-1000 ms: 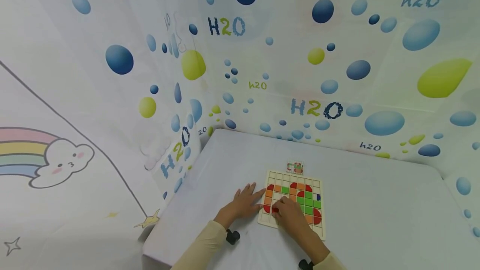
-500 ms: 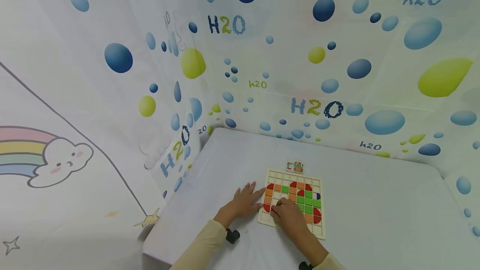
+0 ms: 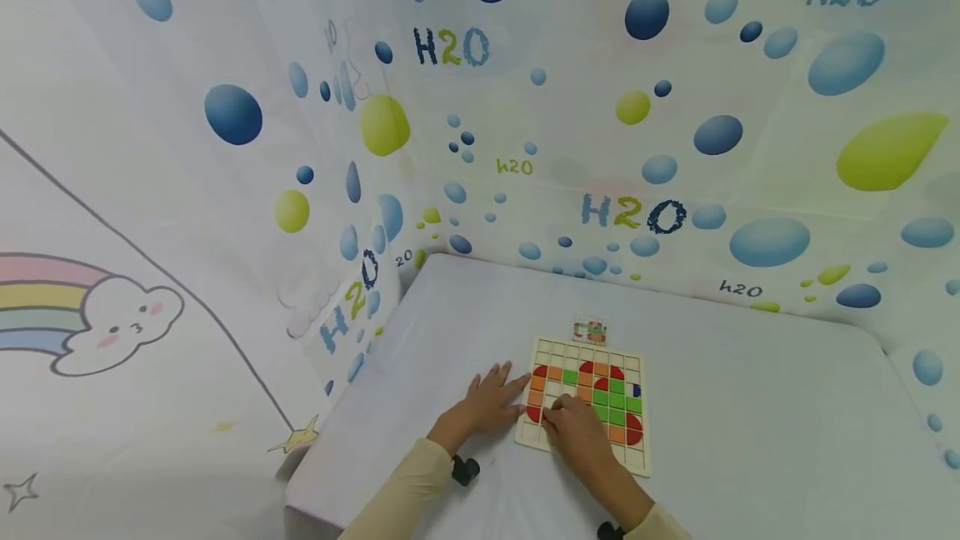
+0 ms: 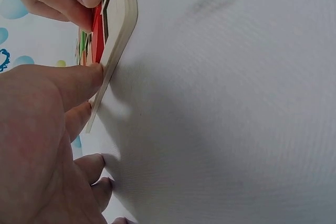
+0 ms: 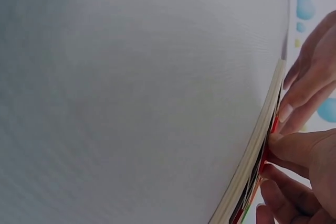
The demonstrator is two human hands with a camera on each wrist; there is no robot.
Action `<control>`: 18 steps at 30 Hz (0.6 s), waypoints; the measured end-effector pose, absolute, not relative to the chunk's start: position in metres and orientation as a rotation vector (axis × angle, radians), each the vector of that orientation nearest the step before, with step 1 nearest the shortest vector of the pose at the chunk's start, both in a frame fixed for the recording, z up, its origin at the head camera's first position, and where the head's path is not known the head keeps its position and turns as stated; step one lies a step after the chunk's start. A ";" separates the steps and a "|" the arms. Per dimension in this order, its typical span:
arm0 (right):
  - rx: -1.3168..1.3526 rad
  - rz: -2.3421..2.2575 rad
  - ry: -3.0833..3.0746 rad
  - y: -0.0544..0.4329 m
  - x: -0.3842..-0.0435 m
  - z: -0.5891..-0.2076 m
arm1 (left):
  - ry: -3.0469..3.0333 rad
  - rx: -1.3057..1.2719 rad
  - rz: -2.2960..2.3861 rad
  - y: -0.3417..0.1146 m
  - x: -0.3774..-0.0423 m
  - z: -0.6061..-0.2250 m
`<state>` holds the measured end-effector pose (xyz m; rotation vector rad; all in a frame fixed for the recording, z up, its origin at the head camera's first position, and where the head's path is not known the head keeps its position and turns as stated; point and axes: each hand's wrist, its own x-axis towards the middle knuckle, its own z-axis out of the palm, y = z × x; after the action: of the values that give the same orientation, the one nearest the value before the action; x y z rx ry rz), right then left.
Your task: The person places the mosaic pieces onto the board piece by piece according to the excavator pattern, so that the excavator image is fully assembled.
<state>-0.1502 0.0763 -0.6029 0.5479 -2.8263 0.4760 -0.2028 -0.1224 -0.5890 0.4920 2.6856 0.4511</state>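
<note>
A square wooden grid board (image 3: 633,457) lies on the table, with red, orange and green tiles in its cells. My left hand (image 3: 487,404) is spread flat beside it, its thumb and forefinger touching the board's left edge. Over the lower left cells, my right hand (image 3: 581,432) pinches a red tile (image 5: 266,156) between thumb and fingertips, low on the board. From the head view that tile is mostly covered by the fingers. Another red tile (image 3: 534,413) with a rounded corner sits just left of the right fingertips. A small blue-and-white tile (image 3: 637,391) is at the board's right side.
A small printed card (image 3: 590,331) with a coloured grid pattern lies behind the board. The white-covered table (image 3: 750,415) reaches back to a wall sheet (image 3: 517,207) printed with blue drops. A black wrist camera (image 3: 465,471) is on the left wrist.
The red tile under the right fingers showed a second ago and is now hidden in the head view. Both hands have stayed almost in place.
</note>
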 end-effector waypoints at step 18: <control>0.535 0.594 -2.863 0.086 -0.155 -0.608 | 2.681 0.516 0.431 -0.119 -0.204 -0.592</control>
<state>-0.1547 0.0861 -0.6080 0.5349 -2.8628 0.5937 -0.2038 -0.1186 -0.5920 0.5159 2.6812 0.4311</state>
